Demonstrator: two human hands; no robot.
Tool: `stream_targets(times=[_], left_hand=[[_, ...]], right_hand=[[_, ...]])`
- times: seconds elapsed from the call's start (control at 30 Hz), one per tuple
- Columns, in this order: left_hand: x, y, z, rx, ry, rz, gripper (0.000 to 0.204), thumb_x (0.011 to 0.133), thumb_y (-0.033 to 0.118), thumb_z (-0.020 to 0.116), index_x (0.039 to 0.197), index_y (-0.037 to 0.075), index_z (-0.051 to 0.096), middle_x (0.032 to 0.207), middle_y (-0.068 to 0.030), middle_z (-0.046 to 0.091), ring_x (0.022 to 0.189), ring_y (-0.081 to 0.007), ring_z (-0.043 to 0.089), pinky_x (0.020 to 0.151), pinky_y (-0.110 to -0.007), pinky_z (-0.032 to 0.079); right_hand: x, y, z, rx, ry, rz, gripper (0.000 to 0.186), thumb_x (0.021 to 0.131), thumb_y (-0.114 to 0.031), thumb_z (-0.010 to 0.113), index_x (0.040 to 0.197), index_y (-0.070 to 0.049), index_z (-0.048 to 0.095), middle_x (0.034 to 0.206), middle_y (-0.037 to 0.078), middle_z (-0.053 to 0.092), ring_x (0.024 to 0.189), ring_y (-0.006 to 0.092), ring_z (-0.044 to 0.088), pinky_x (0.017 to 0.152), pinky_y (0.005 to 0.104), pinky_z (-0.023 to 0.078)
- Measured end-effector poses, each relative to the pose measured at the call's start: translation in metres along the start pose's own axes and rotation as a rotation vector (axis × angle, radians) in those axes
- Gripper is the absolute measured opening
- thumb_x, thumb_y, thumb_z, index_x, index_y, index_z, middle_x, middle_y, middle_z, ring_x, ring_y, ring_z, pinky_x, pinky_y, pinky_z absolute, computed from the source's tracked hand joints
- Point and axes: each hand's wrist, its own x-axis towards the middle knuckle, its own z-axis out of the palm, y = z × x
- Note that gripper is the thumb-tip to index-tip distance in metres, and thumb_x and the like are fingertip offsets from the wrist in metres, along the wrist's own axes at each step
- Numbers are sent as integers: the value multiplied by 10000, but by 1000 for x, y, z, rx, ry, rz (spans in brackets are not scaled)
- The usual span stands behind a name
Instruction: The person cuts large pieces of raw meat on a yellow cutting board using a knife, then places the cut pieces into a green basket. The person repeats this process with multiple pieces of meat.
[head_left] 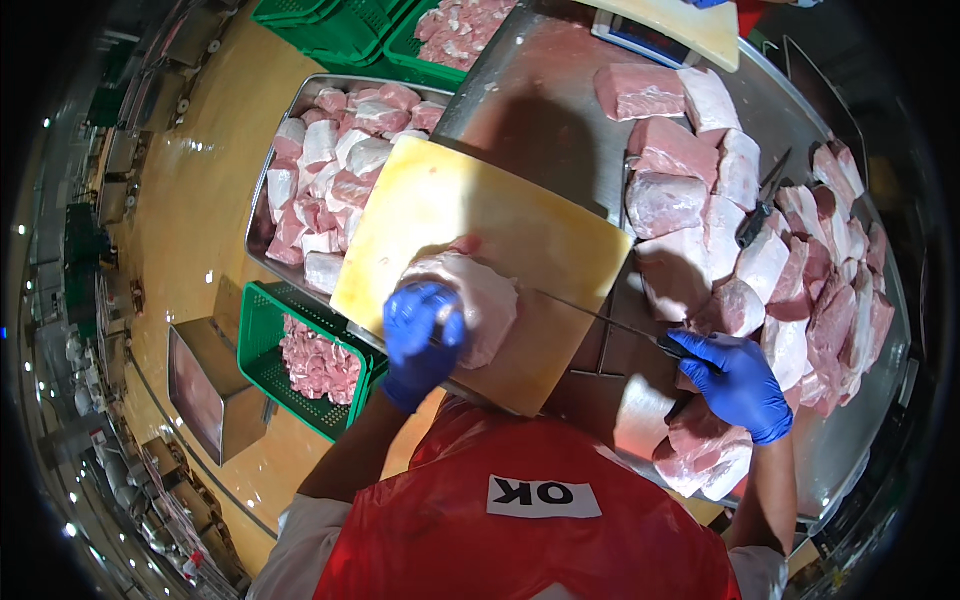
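A thick piece of raw meat (490,312) with a pale fat side lies near the front of a yellowish cutting board (420,205). Blue-gloved, my left hand (422,335) rests on the left part of this piece with its fingers bent over it. To the right, my right hand (735,383), also in a blue glove, grips the black handle of a knife (610,321). The thin blade points left across the board, its tip close to the meat's right edge. Beyond the right hand lie more large meat pieces (665,205) on the metal table.
A metal tray (262,215) of cut chunks sits left of the board. Below it stands a green crate (250,335) of small pieces; more green crates (345,35) are behind. Another black-handled knife (757,222) lies among the meat. A scale (640,40) stands at the back.
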Motion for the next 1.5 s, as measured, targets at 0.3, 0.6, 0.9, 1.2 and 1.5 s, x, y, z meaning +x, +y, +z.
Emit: stream_targets(times=[0.3,0.6,0.9,1.2,1.5], left_hand=[[109,-54,29,135,-737,-137,388,888,400,777,1004,35,714,911,-246,718,855,-435,698,787,-508,552],[33,-157,-48,-91,-14,-557,290,940,309,789,953,26,728,860,-147,753,724,-229,686,727,-369,560],[-291,-301,-240,362,-358,-861,429,982,418,660,1005,2,760,936,-278,744,877,-474,724,760,-553,545],[-120,-111,-91,255,217,-267,295,936,111,720,1213,11,744,1251,-217,715,1195,-388,654,1086,-458,494],[-15,-10,10,6,77,22,236,970,39,600,1176,14,713,1245,-222,691,1192,-407,633,1079,-479,491]], right_hand=[[-40,11,87,653,220,241,407,1033,-17,672,1439,-17,657,1348,102,748,1237,160,677,1078,297,501],[-93,32,121,603,292,275,407,1049,-83,675,1454,-44,657,1330,70,757,1194,115,661,1051,281,502],[-85,10,137,450,337,73,397,1035,-136,693,1429,-93,680,1052,130,812,780,113,631,748,321,541],[0,1,122,116,362,-184,356,1029,-250,671,1370,-160,719,1094,217,759,909,404,745,807,434,583],[79,-49,98,-50,260,-342,321,1016,-296,645,1294,-176,751,1070,189,766,946,410,735,849,494,587]])
